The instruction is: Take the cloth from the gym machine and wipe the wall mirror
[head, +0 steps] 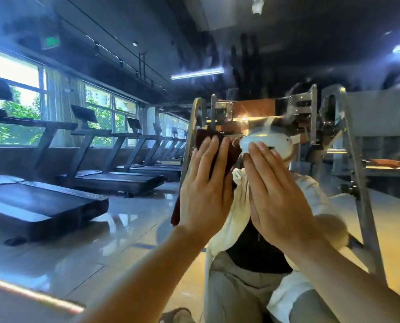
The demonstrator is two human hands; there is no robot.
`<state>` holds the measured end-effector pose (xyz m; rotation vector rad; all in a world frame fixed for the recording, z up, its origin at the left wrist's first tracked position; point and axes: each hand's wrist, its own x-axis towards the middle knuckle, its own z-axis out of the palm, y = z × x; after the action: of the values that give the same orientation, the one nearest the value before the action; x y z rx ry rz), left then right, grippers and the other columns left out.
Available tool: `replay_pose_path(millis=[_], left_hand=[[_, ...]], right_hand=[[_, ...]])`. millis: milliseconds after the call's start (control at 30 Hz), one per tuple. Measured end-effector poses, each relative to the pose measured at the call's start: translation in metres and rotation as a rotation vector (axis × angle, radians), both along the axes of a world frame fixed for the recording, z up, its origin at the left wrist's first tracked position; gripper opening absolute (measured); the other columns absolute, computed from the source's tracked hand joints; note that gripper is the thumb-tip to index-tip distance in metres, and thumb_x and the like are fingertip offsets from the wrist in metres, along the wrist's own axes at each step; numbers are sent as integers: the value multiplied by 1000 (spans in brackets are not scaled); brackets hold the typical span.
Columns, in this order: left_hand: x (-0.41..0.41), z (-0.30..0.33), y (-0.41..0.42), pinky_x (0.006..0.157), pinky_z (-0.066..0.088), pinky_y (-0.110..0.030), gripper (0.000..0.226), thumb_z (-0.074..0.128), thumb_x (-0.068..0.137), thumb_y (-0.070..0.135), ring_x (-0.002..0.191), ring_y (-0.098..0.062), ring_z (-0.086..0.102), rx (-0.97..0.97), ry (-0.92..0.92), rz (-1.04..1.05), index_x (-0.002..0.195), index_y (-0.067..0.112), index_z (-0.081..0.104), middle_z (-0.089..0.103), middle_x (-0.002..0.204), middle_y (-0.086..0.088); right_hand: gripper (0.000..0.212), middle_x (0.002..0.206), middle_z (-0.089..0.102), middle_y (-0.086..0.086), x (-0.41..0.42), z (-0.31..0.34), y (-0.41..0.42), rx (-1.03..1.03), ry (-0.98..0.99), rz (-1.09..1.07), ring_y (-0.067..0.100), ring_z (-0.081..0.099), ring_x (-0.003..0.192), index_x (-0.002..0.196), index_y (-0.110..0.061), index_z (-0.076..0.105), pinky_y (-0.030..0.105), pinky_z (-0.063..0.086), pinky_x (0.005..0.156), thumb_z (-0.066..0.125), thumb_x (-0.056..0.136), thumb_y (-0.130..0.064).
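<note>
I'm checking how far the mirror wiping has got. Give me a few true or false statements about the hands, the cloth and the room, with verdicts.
1. The left hand presses a dark red cloth flat against the wall mirror. True.
2. The right hand has the cloth in its grip. False: it holds nothing; its fingers are straight, raised next to the left hand.
3. A row of treadmills shows in the mirror, under the windows. True.
4. The cloth is white. False: it is dark red.
5. Both hands hang at the person's sides. False: both are raised in front of the mirror.
</note>
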<state>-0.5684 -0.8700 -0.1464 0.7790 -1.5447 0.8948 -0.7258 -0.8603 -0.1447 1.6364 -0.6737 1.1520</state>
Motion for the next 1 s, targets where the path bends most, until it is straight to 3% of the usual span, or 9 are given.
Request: replay_pose_path(millis=[233, 367, 533, 667, 767, 833, 933, 1000], left_hand=[[-3, -110, 16, 122, 26, -36, 57, 43, 101, 22, 151, -22, 23, 125, -54, 39, 154, 14, 24, 28, 160, -4], [1, -132, 20, 113, 38, -44, 56, 40, 102, 25, 153, -19, 14, 173, -85, 72, 154, 15, 24, 26, 160, -5], [1, -53, 9, 118, 32, -53, 60, 43, 103, 27, 153, -25, 14, 96, -96, 14, 155, 11, 18, 23, 162, -11], [-6, 48, 6, 117, 33, -54, 58, 41, 103, 23, 151, -33, 18, 69, -91, 19, 155, 4, 24, 26, 161, -18], [0, 139, 6, 121, 27, -49, 57, 30, 104, 25, 153, -30, 11, 83, -95, 85, 156, 5, 21, 19, 164, -14], [-2, 189, 9, 123, 23, -46, 57, 30, 105, 24, 154, -28, 6, 108, -34, 112, 158, 6, 15, 12, 166, -12], [-26, 204, 7, 125, 11, -41, 56, 36, 105, 18, 153, -28, 11, 55, 95, 92, 156, 4, 20, 17, 165, -14], [-42, 172, 6, 124, 18, -42, 54, 37, 104, 19, 152, -29, 18, -4, 113, 56, 154, 4, 28, 25, 162, -14]], right_hand=[[51, 156, 34, 26, -14, -38, 1, 53, 83, -61, 38, 27, 150, 147, 8, 41, 50, 30, 120, 46, 99, -9], [53, 159, 29, 27, -18, -52, 4, 85, 103, -125, 38, 24, 151, 151, 7, 34, 52, 35, 118, 40, 104, -15], [54, 157, 33, 27, -18, -55, 6, 63, 114, -154, 38, 28, 149, 150, 8, 36, 48, 26, 122, 41, 101, -15], [51, 154, 40, 25, -29, -45, 7, 77, 170, -96, 36, 36, 146, 147, 6, 42, 48, 31, 119, 34, 105, -23], [55, 156, 37, 21, -45, 5, 5, 36, 205, -112, 34, 34, 147, 149, 2, 41, 49, 25, 120, 36, 103, -27], [56, 157, 35, 21, -54, 54, 6, 14, 93, -137, 34, 30, 148, 151, 0, 38, 49, 20, 122, 32, 104, -31], [58, 160, 31, 21, -60, 115, 9, 6, -98, -169, 33, 25, 151, 153, 0, 32, 48, 14, 125, 26, 106, -33], [59, 161, 30, 22, -58, 138, 8, -5, -136, -185, 34, 25, 151, 154, 0, 32, 48, 13, 125, 25, 105, -33]])
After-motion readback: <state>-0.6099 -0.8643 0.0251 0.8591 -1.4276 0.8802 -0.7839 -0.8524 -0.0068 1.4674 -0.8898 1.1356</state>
